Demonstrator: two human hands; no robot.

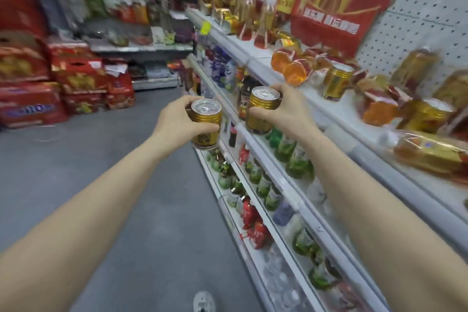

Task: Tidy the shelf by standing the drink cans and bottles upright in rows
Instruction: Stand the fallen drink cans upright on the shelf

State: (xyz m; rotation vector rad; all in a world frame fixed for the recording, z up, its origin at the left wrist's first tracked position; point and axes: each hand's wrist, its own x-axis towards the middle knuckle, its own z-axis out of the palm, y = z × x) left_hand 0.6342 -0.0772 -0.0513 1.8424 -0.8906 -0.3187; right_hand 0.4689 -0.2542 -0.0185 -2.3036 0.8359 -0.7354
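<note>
Beside the shop shelf (249, 52), the left hand (174, 121) is gripping one gold can (206, 125), the right hand (285, 109) a second gold can (262, 111): rigid, slick, probably full; hold ribbed sides.

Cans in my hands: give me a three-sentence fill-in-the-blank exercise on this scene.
The left hand grips a can whose body is ___ in colour.
The right hand grips a second can, so the hands hold ___ cans together.
A third can stands at the right on the white ___.
Missing words: gold; two; shelf.
</note>
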